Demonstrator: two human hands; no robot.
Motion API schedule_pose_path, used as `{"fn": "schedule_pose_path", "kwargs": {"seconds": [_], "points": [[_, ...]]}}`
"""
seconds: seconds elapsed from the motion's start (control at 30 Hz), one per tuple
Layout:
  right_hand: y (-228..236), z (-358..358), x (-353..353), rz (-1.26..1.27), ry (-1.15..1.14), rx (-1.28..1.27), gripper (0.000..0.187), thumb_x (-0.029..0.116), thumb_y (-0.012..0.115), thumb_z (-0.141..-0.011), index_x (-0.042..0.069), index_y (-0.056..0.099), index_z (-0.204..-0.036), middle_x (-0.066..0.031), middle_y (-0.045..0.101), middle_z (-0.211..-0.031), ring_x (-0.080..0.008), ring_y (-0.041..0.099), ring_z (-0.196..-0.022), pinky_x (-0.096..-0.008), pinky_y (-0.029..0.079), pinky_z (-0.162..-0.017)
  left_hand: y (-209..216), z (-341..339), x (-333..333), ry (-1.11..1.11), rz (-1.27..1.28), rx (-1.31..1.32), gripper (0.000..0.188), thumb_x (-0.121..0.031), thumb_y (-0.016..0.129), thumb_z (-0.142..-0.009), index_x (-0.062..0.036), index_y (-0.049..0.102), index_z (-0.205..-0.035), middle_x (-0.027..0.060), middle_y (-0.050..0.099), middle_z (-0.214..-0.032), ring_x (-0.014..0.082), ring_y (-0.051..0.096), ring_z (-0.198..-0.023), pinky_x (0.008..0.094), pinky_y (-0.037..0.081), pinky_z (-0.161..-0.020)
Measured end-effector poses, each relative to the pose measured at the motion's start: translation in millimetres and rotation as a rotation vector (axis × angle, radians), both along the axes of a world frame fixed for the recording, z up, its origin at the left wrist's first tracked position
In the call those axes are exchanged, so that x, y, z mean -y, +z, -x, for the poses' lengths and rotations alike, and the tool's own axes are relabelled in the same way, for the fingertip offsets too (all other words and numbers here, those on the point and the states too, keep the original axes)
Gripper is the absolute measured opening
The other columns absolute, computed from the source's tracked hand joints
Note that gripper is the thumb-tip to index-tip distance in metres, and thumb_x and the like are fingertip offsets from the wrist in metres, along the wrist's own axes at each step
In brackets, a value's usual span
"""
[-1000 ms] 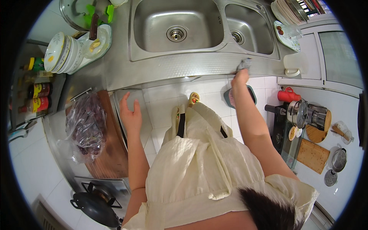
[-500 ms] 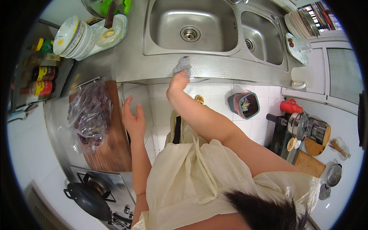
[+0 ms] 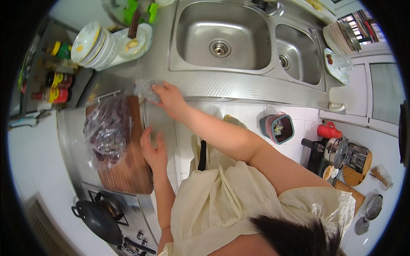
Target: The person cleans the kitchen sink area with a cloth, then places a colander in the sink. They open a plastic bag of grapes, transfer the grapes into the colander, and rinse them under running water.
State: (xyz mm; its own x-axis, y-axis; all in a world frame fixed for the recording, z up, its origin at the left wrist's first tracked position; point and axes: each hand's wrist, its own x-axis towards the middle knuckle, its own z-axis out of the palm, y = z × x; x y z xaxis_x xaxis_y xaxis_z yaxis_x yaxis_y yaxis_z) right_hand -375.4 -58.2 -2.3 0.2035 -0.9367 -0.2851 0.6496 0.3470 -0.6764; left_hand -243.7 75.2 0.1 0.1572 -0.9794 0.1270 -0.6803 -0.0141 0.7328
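My right hand (image 3: 170,100) presses a grey cloth (image 3: 146,89) onto the steel counter's front strip (image 3: 205,85), left of the sinks. Hand and cloth are somewhat blurred, and the fingers partly hide the cloth. Lower down, my left hand (image 3: 154,150) hovers with fingers apart and nothing in them. It is beside the right edge of a wooden cutting board (image 3: 126,177). On that board lies a clear plastic bag (image 3: 107,132) with dark purplish contents that I cannot make out.
A large sink (image 3: 222,32) and a smaller sink (image 3: 297,55) are set in the counter. Stacked bowls (image 3: 92,47) and a plate (image 3: 136,45) stand at the left. A black wok (image 3: 98,222) rests on the stove. On the floor is a waste bin (image 3: 282,128).
My right hand has swept the cloth leftward along the counter, from below the large sink to near the cutting board. My left hand stays open beside the board. The whole view has shifted slightly.
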Motion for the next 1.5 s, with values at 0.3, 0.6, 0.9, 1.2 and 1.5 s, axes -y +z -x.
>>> {"fn": "schedule_pose_path", "kwargs": {"seconds": [0.3, 0.6, 0.9, 1.2, 1.5], "points": [[-57, 83, -16, 0.95, 0.218, -1.875, 0.054, 0.025, 0.054, -0.084, 0.005, 0.044, -0.133, -0.0084, 0.031, -0.147, -0.0232, 0.025, -0.137, -0.0422, 0.019, -0.112, 2, 58, 47, -0.068, -0.021, -0.016, 0.037, -0.006, 0.056, -0.085, 0.0014, 0.05, -0.12, 0.0179, 0.051, -0.123, 0.032, 0.048, -0.116, 0.0397, 0.035, -0.1], [-43, 254, -38, 0.625, 0.218, -1.922, 0.052, 0.025, 0.054, -0.085, 0.005, 0.045, -0.132, -0.0102, 0.036, -0.143, -0.0244, 0.032, -0.134, -0.0447, 0.018, -0.112, -16, 142, 120, -0.199, 0.059, 0.197, 0.051, -0.021, 0.055, -0.089, -0.0015, 0.039, -0.133, 0.0212, 0.033, -0.142, 0.0399, 0.027, -0.132, 0.0479, 0.024, -0.106], [-35, 419, -73, 0.352, 0.089, -2.009, 0.049, 0.025, 0.051, -0.088, 0.005, 0.044, -0.133, -0.0117, 0.034, -0.145, -0.0267, 0.031, -0.134, -0.0441, 0.023, -0.11, -52, 208, 153, -0.186, 0.034, 0.638, 0.06, -0.034, 0.047, -0.092, -0.0077, 0.028, -0.143, 0.0164, 0.014, -0.151, 0.039, 0.008, -0.139, 0.0547, 0.007, -0.109], [-41, 442, -80, 0.124, 0.185, -1.969, 0.06, 0.022, 0.054, -0.086, -0.006, 0.033, -0.135, -0.0277, 0.028, -0.142, -0.0372, 0.031, -0.131, -0.0447, 0.026, -0.108, -39, 224, 159, -0.117, 0.013, 0.646, 0.058, -0.029, 0.052, -0.089, -0.0068, 0.036, -0.139, 0.0143, 0.024, -0.149, 0.0351, 0.015, -0.138, 0.0499, 0.012, -0.11], [-66, 416, 16, 0.373, -0.048, -1.985, 0.068, 0.026, 0.054, -0.085, -0.009, 0.027, -0.137, -0.0353, 0.013, -0.143, -0.0478, 0.015, -0.134, -0.0473, 0.016, -0.111, -41, 223, 160, -0.12, 0.025, 0.623, 0.056, -0.028, 0.052, -0.088, -0.0051, 0.038, -0.137, 0.0152, 0.028, -0.147, 0.0359, 0.019, -0.137, 0.0504, 0.015, -0.108]]}}
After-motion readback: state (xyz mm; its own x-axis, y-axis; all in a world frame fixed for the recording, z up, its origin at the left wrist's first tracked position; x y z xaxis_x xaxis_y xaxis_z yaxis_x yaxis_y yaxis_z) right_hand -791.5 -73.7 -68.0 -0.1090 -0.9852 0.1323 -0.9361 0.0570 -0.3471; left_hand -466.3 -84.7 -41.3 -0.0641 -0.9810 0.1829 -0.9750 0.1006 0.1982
